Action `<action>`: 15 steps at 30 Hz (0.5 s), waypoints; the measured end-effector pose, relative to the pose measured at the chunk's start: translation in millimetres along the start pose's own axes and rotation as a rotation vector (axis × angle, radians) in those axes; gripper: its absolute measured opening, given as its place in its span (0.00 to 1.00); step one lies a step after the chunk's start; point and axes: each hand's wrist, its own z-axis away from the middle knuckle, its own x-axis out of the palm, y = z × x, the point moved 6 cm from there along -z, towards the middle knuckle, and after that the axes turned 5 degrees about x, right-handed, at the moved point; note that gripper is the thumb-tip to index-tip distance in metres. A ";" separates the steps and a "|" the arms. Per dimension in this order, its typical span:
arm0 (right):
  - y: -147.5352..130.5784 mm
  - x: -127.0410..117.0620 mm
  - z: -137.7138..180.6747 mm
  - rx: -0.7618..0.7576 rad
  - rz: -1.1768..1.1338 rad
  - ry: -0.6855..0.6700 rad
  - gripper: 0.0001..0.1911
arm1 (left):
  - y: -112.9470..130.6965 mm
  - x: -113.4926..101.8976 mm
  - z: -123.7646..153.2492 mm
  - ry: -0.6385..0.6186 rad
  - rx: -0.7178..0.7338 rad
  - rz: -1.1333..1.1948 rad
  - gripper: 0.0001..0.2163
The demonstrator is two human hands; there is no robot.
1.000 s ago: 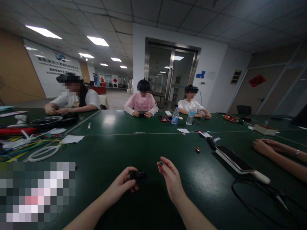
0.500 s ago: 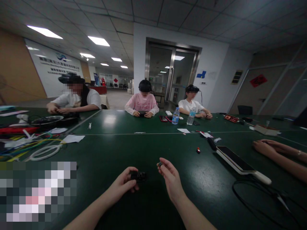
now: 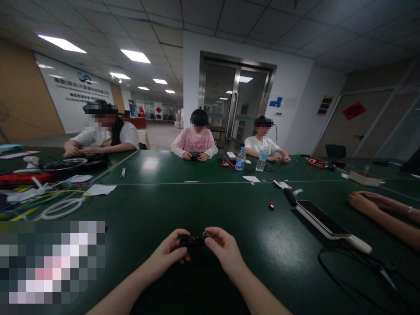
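My left hand [image 3: 169,253] is closed around a small black device [image 3: 190,242] just above the green table [image 3: 157,205], near its front edge. My right hand [image 3: 222,248] is right beside it, thumb and forefinger pinched on a tiny dark piece [image 3: 205,234] held against the right end of the black device. Both forearms come in from the bottom of the view.
A phone on a white power bank [image 3: 323,219] with a black cable lies right; a small red item [image 3: 271,205] sits ahead. Coloured cables and a white ring [image 3: 59,209] lie left. Another person's hands [image 3: 367,202] rest at right. Three people sit opposite; two water bottles [image 3: 240,158].
My right hand has moved left and down with the tiny piece, closing the gap until it meets the black device in my left hand. The left hand has stayed put.
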 end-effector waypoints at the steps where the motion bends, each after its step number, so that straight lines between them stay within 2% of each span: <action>1: -1.4 2.3 0.9 -0.002 0.031 -0.015 0.16 | 0.2 0.0 0.2 0.001 0.002 0.003 0.16; 8: -18.9 14.1 8.8 -0.119 0.204 -0.085 0.09 | -0.1 1.3 -0.3 -0.022 0.000 0.011 0.14; 15: -13.7 22.4 9.5 -0.122 0.259 -0.126 0.10 | 2.9 6.9 0.0 -0.042 0.014 -0.029 0.14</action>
